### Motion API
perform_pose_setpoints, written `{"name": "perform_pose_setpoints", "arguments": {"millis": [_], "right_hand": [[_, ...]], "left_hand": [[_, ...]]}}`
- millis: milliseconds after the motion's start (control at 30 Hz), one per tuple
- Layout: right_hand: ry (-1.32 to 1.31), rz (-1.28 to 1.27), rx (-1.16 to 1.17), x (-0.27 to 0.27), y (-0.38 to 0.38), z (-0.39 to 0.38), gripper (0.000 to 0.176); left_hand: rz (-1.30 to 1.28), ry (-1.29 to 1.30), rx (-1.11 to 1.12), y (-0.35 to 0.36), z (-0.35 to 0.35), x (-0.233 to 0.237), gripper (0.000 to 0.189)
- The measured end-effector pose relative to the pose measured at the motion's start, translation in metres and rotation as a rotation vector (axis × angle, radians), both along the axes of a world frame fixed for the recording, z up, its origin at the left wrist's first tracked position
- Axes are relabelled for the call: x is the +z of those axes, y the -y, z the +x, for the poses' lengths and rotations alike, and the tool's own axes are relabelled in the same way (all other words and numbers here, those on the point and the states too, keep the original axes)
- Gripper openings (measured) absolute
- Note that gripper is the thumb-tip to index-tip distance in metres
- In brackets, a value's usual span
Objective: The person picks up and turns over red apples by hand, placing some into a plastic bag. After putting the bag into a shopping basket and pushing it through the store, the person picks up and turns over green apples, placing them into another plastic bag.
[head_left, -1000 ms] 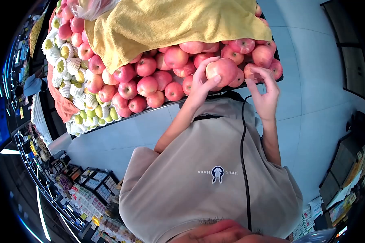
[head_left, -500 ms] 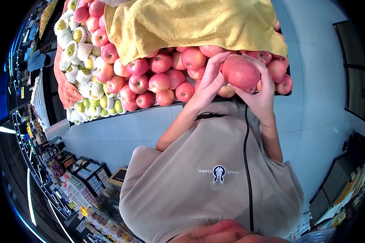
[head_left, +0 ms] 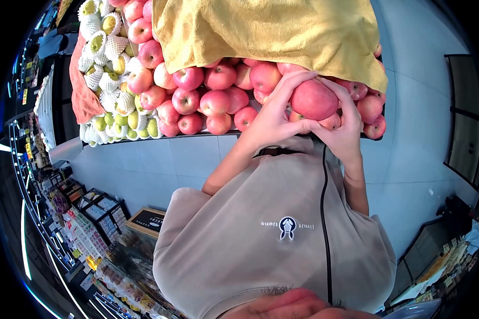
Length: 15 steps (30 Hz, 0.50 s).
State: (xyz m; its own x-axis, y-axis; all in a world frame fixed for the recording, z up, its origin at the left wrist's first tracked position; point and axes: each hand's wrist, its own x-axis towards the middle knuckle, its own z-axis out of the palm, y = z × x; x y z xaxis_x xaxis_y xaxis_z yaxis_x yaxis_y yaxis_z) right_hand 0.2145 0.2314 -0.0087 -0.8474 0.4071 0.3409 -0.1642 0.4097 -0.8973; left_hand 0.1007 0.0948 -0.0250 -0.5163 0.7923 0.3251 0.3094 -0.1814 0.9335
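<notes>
A large red apple (head_left: 314, 99) is held between both hands, above the front right part of the apple display. My left hand (head_left: 278, 114) curves around the apple's left side, its fingertips at the top edge. On the right side, my right hand (head_left: 347, 125) wraps round it. Both thumbs come close together just below the apple. Many red apples (head_left: 215, 102) lie in rows beside and behind the hands. A yellow towel (head_left: 271, 32) covers the apples further back, its edge just beyond the fingertips.
Pears in white foam nets (head_left: 110, 80) lie left of the apples, beside an orange cloth (head_left: 84, 87). Store shelves (head_left: 101, 212) and a small framed sign (head_left: 146, 220) stand at the lower left. Part of a person in blue (head_left: 52, 43) shows at the upper left.
The thumbs have come closer together below the apple, and the left hand has closed in around its side. The view has shifted slightly; the apple stays in both hands.
</notes>
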Motion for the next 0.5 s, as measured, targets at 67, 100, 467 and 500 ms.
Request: {"name": "perform_pose_setpoints", "arguments": {"millis": [67, 100, 467, 500], "right_hand": [[0.048, 0.012, 0.009, -0.006, -0.002, 0.002, 0.072], [0.057, 0.012, -0.002, -0.006, -0.002, 0.003, 0.072], [0.052, -0.025, 0.027, -0.007, -0.004, 0.008, 0.069], [0.079, -0.004, 0.025, -0.008, -0.005, 0.008, 0.069]], "left_hand": [[-0.034, 0.014, 0.008, 0.001, -0.001, -0.001, 0.087], [-0.034, 0.023, -0.003, 0.002, -0.001, -0.002, 0.087], [-0.001, 0.439, -0.118, 0.000, 0.002, 0.008, 0.041], [-0.005, 0.439, -0.114, -0.001, 0.003, 0.008, 0.041]]}}
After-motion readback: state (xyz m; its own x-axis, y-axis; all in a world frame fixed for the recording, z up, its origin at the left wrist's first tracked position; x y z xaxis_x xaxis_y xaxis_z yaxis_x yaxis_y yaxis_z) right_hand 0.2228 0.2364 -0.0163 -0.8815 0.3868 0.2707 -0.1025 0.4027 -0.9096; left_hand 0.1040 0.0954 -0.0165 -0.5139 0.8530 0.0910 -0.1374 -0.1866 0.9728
